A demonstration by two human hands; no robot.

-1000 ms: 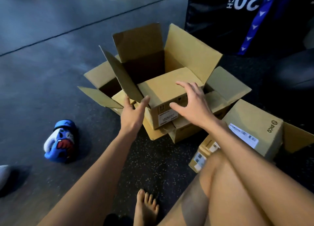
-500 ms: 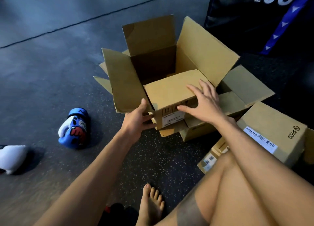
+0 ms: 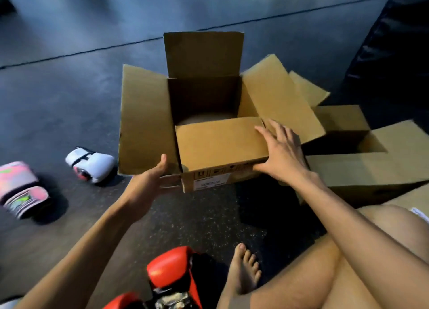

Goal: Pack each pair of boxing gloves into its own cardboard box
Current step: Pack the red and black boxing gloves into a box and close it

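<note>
An open cardboard box (image 3: 222, 146) stands upright in front of me, all flaps spread and its inside dark. My left hand (image 3: 151, 183) grips its near left corner, thumb up against the left flap. My right hand (image 3: 283, 153) holds the right end of the near flap, fingers on top and thumb on the front wall. A white glove (image 3: 90, 165) and a pink glove (image 3: 21, 190) lie on the floor to the left. Two red gloves (image 3: 169, 269) lie near my left forearm at the bottom edge.
More open cardboard boxes (image 3: 371, 171) sit close on the right, just behind my right hand. A black padded block (image 3: 394, 53) stands at the far right. My bare foot (image 3: 243, 269) and bent leg fill the lower right. Dark rubber floor (image 3: 69, 88) stretches left and beyond.
The box has come off the other boxes and now sits apart from them, to their left. My view shifted: the blue glove is gone, pink and red gloves appear.
</note>
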